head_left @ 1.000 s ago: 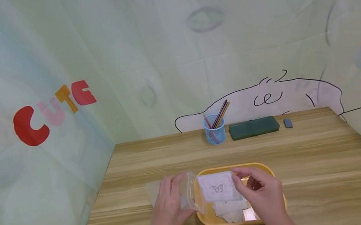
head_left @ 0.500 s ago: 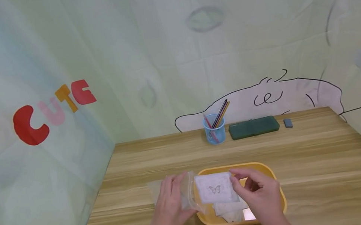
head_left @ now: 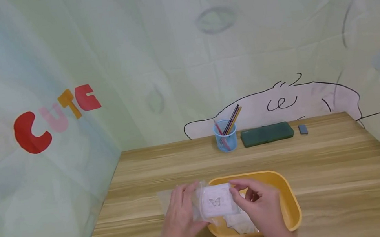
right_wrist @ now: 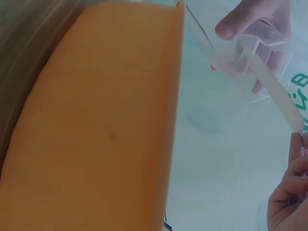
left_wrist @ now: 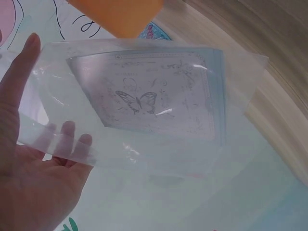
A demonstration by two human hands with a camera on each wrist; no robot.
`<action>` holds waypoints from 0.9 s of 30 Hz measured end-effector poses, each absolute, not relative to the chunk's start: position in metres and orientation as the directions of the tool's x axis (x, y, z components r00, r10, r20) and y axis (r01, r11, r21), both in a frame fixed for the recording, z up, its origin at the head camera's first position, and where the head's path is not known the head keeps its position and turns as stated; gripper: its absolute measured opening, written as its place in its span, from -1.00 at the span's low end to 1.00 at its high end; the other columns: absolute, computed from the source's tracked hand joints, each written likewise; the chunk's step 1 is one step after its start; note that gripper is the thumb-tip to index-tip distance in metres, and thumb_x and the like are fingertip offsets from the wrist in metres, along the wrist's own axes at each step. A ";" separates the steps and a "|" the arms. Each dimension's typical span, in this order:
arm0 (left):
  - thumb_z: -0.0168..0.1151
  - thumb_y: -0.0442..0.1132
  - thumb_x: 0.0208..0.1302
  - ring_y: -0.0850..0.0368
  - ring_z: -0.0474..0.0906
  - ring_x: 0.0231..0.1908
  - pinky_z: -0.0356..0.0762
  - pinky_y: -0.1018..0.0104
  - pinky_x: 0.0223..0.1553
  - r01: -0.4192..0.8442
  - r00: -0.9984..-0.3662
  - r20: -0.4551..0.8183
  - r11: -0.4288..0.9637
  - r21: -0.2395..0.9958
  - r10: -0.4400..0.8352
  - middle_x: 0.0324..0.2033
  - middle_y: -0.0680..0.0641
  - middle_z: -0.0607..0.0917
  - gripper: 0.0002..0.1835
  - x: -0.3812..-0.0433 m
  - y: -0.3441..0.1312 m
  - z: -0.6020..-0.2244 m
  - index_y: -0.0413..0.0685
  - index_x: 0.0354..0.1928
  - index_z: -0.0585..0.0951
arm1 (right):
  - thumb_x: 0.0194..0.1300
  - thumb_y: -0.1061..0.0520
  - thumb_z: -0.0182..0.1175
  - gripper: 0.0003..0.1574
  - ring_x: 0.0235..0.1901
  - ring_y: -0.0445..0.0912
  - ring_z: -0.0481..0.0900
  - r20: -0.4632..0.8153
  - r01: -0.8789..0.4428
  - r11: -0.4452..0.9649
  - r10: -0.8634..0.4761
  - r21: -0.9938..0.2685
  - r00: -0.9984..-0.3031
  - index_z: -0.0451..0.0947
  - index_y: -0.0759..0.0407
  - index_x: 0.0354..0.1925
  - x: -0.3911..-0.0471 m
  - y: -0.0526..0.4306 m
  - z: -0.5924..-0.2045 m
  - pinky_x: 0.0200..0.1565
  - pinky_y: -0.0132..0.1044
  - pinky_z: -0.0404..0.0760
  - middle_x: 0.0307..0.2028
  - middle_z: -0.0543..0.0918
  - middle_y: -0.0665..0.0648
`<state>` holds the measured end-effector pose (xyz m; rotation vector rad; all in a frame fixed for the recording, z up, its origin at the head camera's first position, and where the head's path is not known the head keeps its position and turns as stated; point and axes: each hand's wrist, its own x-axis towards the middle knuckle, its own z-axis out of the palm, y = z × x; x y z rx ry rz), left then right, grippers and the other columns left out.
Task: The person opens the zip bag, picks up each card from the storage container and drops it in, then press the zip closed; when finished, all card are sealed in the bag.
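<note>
Bench [head_left: 343, 178] carries tray [head_left: 287, 189], beneath right hand [head_left: 262, 200]. Left hand [head_left: 181, 210] grips bag [left_wrist: 144, 149], mouth facing right hand, which pinches card [head_left: 218, 200]; its leading end is inside. My judgement: keep mouth wide, card level, feed slowly lest corners snag.
</note>
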<state>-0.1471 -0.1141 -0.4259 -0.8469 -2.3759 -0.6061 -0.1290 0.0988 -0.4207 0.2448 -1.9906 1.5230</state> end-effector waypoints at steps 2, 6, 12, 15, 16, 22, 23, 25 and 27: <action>0.68 -0.13 -0.56 0.06 0.38 0.00 0.39 0.30 0.16 0.676 -0.655 0.619 0.702 0.225 0.433 -0.03 -0.09 0.45 0.13 -0.147 -0.114 -0.427 -0.25 0.25 0.38 | -0.01 0.36 0.45 -0.68 -0.72 -0.23 0.31 0.546 -0.475 0.307 0.210 -0.825 -0.811 0.73 -0.02 -0.30 -0.130 0.096 -0.421 -0.77 -0.44 0.29 -0.48 0.66 -0.14; 0.68 -0.12 -0.55 0.05 0.38 -0.02 0.40 0.28 0.15 0.683 -0.646 0.625 0.698 0.216 0.439 -0.04 -0.09 0.45 0.12 -0.147 -0.114 -0.427 -0.24 0.25 0.38 | -0.02 0.36 0.45 -0.69 -0.71 -0.21 0.31 0.526 -0.460 0.291 0.214 -0.839 -0.823 0.73 0.01 -0.33 -0.129 0.088 -0.414 -0.77 -0.43 0.27 -0.50 0.66 -0.14; 0.68 -0.09 -0.53 0.04 0.39 -0.05 0.46 0.24 0.09 0.691 -0.632 0.636 0.693 0.205 0.443 -0.06 -0.10 0.45 0.11 -0.147 -0.113 -0.425 -0.23 0.25 0.38 | -0.02 0.39 0.44 -0.75 -0.71 -0.22 0.33 0.527 -0.467 0.275 0.209 -0.840 -0.824 0.72 0.10 -0.36 -0.126 0.077 -0.408 -0.73 -0.44 0.32 -0.53 0.66 -0.09; 0.68 -0.06 -0.51 0.04 0.39 -0.06 0.48 0.23 0.06 0.699 -0.626 0.638 0.685 0.205 0.448 -0.07 -0.09 0.46 0.10 -0.147 -0.112 -0.426 -0.22 0.24 0.38 | 0.00 0.34 0.44 -0.75 -0.71 -0.23 0.32 0.535 -0.478 0.277 0.186 -0.834 -0.824 0.73 0.05 -0.33 -0.130 0.074 -0.421 -0.74 -0.44 0.33 -0.51 0.66 -0.12; 0.67 -0.06 -0.50 0.04 0.39 -0.05 0.48 0.23 0.06 0.701 -0.626 0.636 0.683 0.205 0.452 -0.06 -0.09 0.46 0.10 -0.147 -0.112 -0.426 -0.22 0.25 0.38 | 0.00 0.33 0.45 -0.75 -0.71 -0.24 0.32 0.543 -0.487 0.282 0.177 -0.827 -0.821 0.73 0.04 -0.33 -0.132 0.074 -0.426 -0.74 -0.45 0.33 -0.51 0.65 -0.13; 0.67 -0.06 -0.47 0.04 0.38 -0.02 0.47 0.23 0.09 0.702 -0.626 0.626 0.685 0.194 0.465 -0.04 -0.10 0.46 0.08 -0.146 -0.111 -0.427 -0.22 0.25 0.38 | 0.05 0.23 0.45 -0.76 -0.71 -0.28 0.33 0.611 -0.559 0.290 0.127 -0.777 -0.782 0.74 -0.02 -0.26 -0.138 0.071 -0.439 -0.72 -0.49 0.35 -0.46 0.66 -0.16; 0.67 -0.08 -0.48 0.02 0.39 -0.02 0.48 0.22 0.09 0.705 -0.620 0.633 0.684 0.188 0.465 -0.04 -0.10 0.46 0.08 -0.146 -0.110 -0.428 -0.22 0.24 0.39 | 0.07 0.21 0.44 -0.76 -0.71 -0.28 0.34 0.611 -0.563 0.286 0.119 -0.776 -0.782 0.74 -0.04 -0.25 -0.138 0.070 -0.439 -0.72 -0.49 0.35 -0.46 0.66 -0.18; 0.68 -0.11 -0.50 0.00 0.40 -0.04 0.50 0.19 0.07 0.710 -0.604 0.648 0.683 0.174 0.463 -0.05 -0.12 0.47 0.08 -0.146 -0.110 -0.428 -0.24 0.23 0.39 | 0.08 0.19 0.43 -0.77 -0.71 -0.29 0.34 0.609 -0.565 0.280 0.102 -0.776 -0.786 0.75 -0.04 -0.23 -0.137 0.069 -0.439 -0.73 -0.49 0.35 -0.45 0.66 -0.18; 0.68 -0.14 -0.53 -0.01 0.40 -0.05 0.53 0.16 0.04 0.713 -0.593 0.660 0.682 0.164 0.462 -0.06 -0.12 0.47 0.09 -0.146 -0.109 -0.427 -0.25 0.23 0.39 | 0.10 0.17 0.43 -0.77 -0.71 -0.29 0.34 0.601 -0.562 0.273 0.084 -0.781 -0.795 0.75 -0.06 -0.22 -0.136 0.068 -0.439 -0.73 -0.48 0.36 -0.44 0.66 -0.19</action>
